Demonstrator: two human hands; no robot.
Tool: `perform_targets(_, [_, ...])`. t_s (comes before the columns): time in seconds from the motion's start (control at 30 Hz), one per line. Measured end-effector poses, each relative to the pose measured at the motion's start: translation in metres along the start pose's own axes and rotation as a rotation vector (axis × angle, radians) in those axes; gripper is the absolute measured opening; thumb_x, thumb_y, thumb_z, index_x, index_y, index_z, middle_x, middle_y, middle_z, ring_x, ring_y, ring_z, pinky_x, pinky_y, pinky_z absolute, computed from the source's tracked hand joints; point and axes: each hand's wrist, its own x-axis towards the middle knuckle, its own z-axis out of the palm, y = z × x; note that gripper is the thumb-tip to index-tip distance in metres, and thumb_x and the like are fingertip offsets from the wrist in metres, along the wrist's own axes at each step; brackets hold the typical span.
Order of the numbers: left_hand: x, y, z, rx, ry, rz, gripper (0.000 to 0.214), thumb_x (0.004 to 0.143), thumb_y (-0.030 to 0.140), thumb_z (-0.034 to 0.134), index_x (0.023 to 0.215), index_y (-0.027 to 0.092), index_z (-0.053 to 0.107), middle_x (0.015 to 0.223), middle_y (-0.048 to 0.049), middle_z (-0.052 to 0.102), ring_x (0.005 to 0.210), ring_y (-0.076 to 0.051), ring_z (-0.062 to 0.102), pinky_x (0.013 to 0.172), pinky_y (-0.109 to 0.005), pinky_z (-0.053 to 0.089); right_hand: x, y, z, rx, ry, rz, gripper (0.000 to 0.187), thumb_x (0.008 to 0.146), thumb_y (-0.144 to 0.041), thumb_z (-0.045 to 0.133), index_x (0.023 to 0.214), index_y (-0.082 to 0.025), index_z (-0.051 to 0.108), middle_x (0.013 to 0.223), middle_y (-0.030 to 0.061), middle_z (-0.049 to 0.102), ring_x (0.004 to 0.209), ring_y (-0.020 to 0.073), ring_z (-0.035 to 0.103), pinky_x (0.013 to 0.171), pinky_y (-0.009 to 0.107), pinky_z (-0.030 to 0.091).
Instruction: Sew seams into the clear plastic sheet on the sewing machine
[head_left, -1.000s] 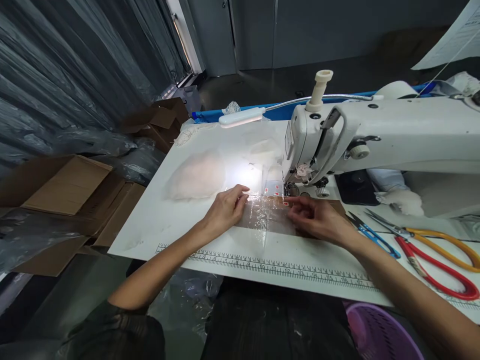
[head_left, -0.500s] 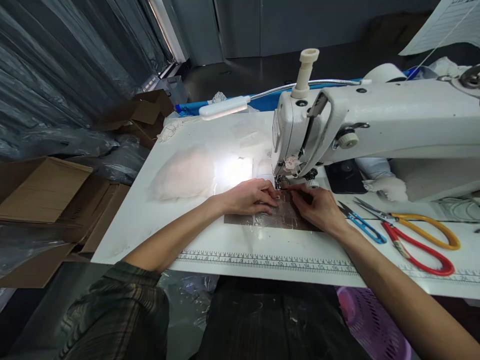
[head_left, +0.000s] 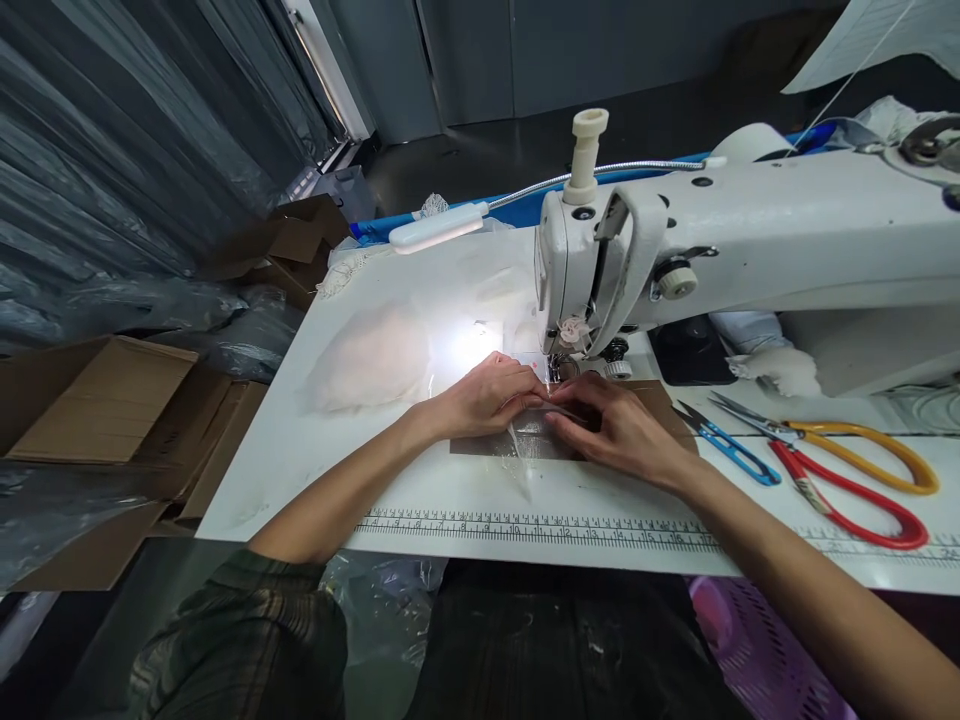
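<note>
Just in front of the presser foot point(head_left: 556, 368) of a white sewing machine point(head_left: 720, 245), my two hands meet at the fingertips. A thin, sheer piece of fabric point(head_left: 517, 455) hangs from between them toward the table edge. My left hand point(head_left: 495, 395) pinches it with thumb and forefinger. My right hand point(head_left: 611, 425) has its fingertips closed on the same fabric, close to the left ones. Beneath both hands lies a brown sheet point(head_left: 472, 447) on the white table. The exact spot of the pinch is partly hidden by my fingers.
Blue thread snips point(head_left: 739, 450) and scissors with one red and one yellow handle point(head_left: 862, 490) lie to the right. A pale sheer bundle point(head_left: 375, 355) sits left under the lamp point(head_left: 439, 228). A printed ruler point(head_left: 525, 530) runs along the front edge. Cardboard boxes point(head_left: 105, 400) stand left.
My right hand has shifted left and its fingertips now meet those of my left hand. More of the brown sheet shows on the right. The view has shifted slightly.
</note>
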Motion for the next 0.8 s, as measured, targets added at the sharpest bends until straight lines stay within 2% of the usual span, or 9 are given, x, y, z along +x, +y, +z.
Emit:
perform_targets(0.1, [-0.005, 0.002, -0.001, -0.085, 0.022, -0.074, 0.015, 0.092, 0.026, 0.052, 0.096, 0.020, 0.065, 0.083, -0.0012, 0.068, 0.079, -0.013, 0.062, 0.081, -0.029, 0.048, -0.002, -0.008, 0.002, 0.028, -0.017, 0.073, 0.021, 0.090, -0.035, 0.050, 0.093, -0.020, 0.064, 0.080, 0.0044, 0.069, 0.070, 0.0178, 0.062, 0.065, 0.032, 0.046])
perform_targets(0.23, [-0.015, 0.003, -0.010, -0.295, -0.012, -0.247, 0.018, 0.086, 0.034, 0.064, 0.093, 0.018, 0.067, 0.082, -0.0020, 0.069, 0.073, -0.012, 0.062, 0.067, -0.024, 0.049, -0.009, -0.013, 0.002, 0.269, -0.129, 0.266, 0.024, 0.092, -0.039, 0.047, 0.088, -0.020, 0.060, 0.069, 0.0009, 0.065, 0.059, 0.0145, 0.061, 0.053, 0.026, 0.041])
perform_targets(0.3, [-0.015, 0.001, -0.015, -0.397, -0.071, -0.313, 0.022, 0.088, 0.037, 0.060, 0.092, 0.016, 0.067, 0.078, -0.0018, 0.068, 0.068, -0.011, 0.061, 0.062, -0.023, 0.049, -0.010, -0.015, 0.004, 0.330, -0.176, 0.339, 0.026, 0.092, -0.041, 0.045, 0.086, -0.020, 0.058, 0.067, 0.0012, 0.065, 0.058, 0.0149, 0.063, 0.050, 0.025, 0.040])
perform_targets(0.37, [-0.007, -0.003, -0.017, -0.416, -0.122, -0.327, 0.026, 0.093, 0.037, 0.052, 0.094, 0.016, 0.067, 0.078, -0.0019, 0.068, 0.068, -0.011, 0.061, 0.062, -0.023, 0.048, -0.007, -0.016, 0.007, 0.242, -0.180, 0.359, 0.027, 0.092, -0.040, 0.044, 0.082, -0.020, 0.058, 0.063, 0.0012, 0.064, 0.056, 0.0152, 0.062, 0.052, 0.026, 0.040])
perform_targets(0.47, [0.014, -0.017, -0.018, -0.206, -0.168, -0.288, 0.022, 0.092, 0.031, 0.051, 0.096, 0.017, 0.067, 0.089, -0.0031, 0.069, 0.081, -0.015, 0.063, 0.071, -0.025, 0.049, 0.000, -0.018, 0.017, -0.163, -0.061, 0.365, 0.023, 0.090, -0.036, 0.047, 0.080, -0.020, 0.060, 0.061, 0.0022, 0.064, 0.058, 0.0174, 0.060, 0.052, 0.027, 0.035])
perform_targets(0.57, [0.039, -0.036, -0.019, 0.065, -0.180, -0.250, 0.025, 0.086, 0.034, 0.061, 0.104, 0.018, 0.066, 0.100, -0.0055, 0.067, 0.092, -0.020, 0.062, 0.077, -0.028, 0.048, 0.005, -0.019, 0.028, -0.515, 0.105, 0.328, 0.019, 0.090, -0.032, 0.049, 0.093, -0.020, 0.063, 0.077, 0.0060, 0.068, 0.063, 0.0187, 0.060, 0.050, 0.027, 0.027])
perform_targets(0.67, [0.057, -0.053, -0.022, 0.168, -0.190, -0.133, 0.040, 0.082, 0.042, 0.066, 0.115, 0.019, 0.062, 0.113, -0.0074, 0.062, 0.105, -0.024, 0.057, 0.087, -0.031, 0.046, 0.006, -0.015, 0.036, -0.597, 0.178, 0.217, 0.024, 0.093, -0.030, 0.045, 0.100, -0.022, 0.066, 0.094, 0.0085, 0.068, 0.072, 0.0190, 0.061, 0.051, 0.027, 0.028])
perform_targets(0.8, [0.061, -0.062, -0.024, 0.323, -0.141, -0.057, 0.047, 0.079, 0.049, 0.068, 0.114, 0.019, 0.063, 0.119, -0.0101, 0.057, 0.111, -0.029, 0.052, 0.094, -0.039, 0.043, 0.004, -0.005, 0.037, -0.569, 0.190, 0.141, 0.030, 0.094, -0.034, 0.042, 0.103, -0.027, 0.069, 0.095, 0.0070, 0.067, 0.077, 0.0193, 0.060, 0.052, 0.027, 0.031])
